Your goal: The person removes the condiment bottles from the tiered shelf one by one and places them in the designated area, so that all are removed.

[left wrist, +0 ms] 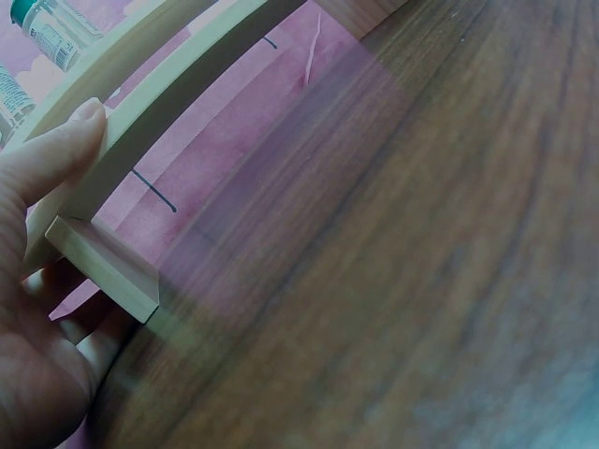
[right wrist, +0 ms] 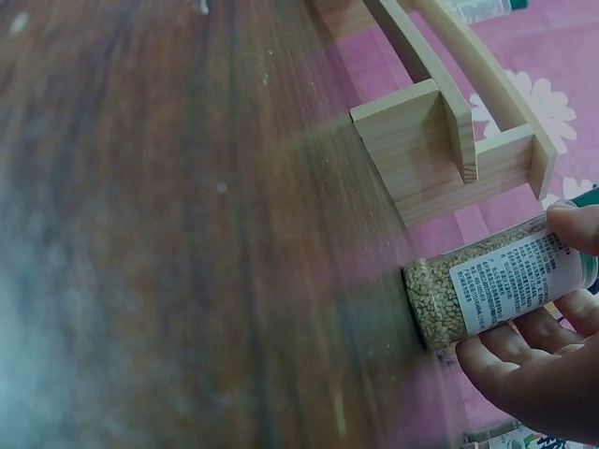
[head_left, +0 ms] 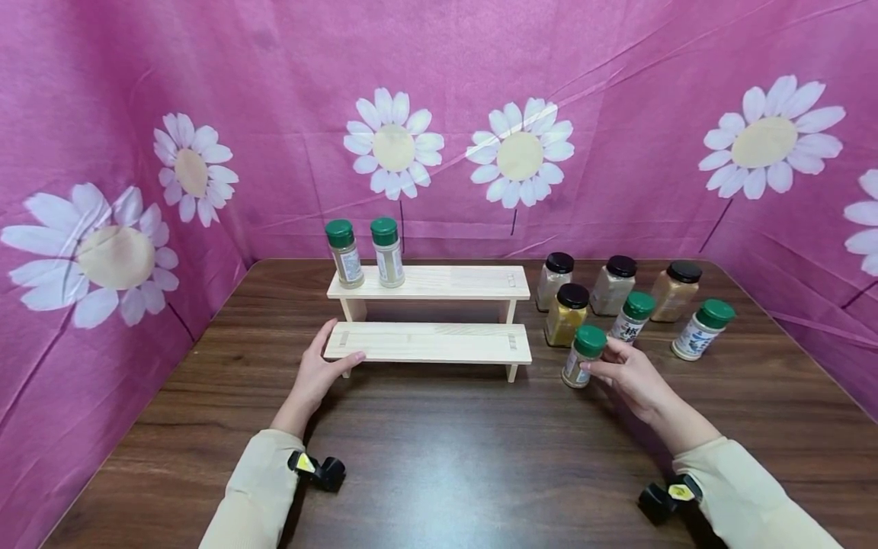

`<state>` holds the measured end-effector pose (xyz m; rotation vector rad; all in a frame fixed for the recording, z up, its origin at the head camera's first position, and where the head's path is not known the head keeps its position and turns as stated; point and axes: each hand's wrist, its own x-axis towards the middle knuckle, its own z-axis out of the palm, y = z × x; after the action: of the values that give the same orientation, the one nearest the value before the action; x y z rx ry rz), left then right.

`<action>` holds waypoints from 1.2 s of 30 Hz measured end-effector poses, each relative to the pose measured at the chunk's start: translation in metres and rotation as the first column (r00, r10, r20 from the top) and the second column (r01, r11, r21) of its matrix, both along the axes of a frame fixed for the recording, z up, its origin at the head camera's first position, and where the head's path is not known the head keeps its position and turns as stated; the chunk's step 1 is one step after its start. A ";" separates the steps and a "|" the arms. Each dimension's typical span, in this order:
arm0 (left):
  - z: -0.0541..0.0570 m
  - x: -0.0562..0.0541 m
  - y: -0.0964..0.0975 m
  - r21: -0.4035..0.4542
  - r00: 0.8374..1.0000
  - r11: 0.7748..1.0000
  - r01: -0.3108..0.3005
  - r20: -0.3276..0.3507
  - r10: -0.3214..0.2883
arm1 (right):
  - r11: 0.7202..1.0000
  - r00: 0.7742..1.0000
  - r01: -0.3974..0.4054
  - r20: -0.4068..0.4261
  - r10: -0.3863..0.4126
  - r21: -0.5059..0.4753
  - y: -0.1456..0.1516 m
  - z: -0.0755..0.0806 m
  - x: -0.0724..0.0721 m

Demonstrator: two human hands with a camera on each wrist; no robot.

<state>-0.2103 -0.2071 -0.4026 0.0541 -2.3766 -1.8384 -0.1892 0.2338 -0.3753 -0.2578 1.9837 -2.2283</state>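
A two-step wooden shelf rack (head_left: pixel 428 343) stands on the table. My left hand (head_left: pixel 318 375) grips the left end of its lower step, thumb over the front edge and fingers around the side board (left wrist: pixel 108 267). To the right of the rack, my right hand (head_left: pixel 634 383) holds a green-capped spice jar (head_left: pixel 573 370) between thumb and fingers. Pale grains like sesame seeds fill this jar (right wrist: pixel 501 281), and a printed white label covers its side. Two green-capped shaker jars, one at the left end (head_left: pixel 347 263) and another beside it (head_left: pixel 389 259), stand on the upper step.
Behind the held jar are a black-capped jar of yellow powder (head_left: pixel 565 320) and other black-capped jars (head_left: pixel 612 292). Two more green-capped jars stand near them, one by my right fingers (head_left: pixel 629 324) and one farther right (head_left: pixel 696 335). A pink flowered cloth (head_left: pixel 453 69) hangs behind the table (head_left: pixel 439 473).
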 end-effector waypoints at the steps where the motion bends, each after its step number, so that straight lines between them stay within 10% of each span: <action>1: 0.000 0.000 0.000 0.004 1.000 1.000 0.002 -0.001 -0.002 | 1.000 1.000 -0.001 0.004 0.001 0.000 0.000 0.000 0.000; 36: 0.001 0.002 0.001 0.031 1.000 0.999 0.012 -0.008 -0.012 | 0.990 0.998 -0.032 -0.040 0.038 0.135 0.005 0.032 -0.003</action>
<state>-0.2082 -0.2060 -0.4012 0.0358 -2.3480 -1.8773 -0.1926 0.2386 -0.3434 -0.3234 2.1230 -2.0739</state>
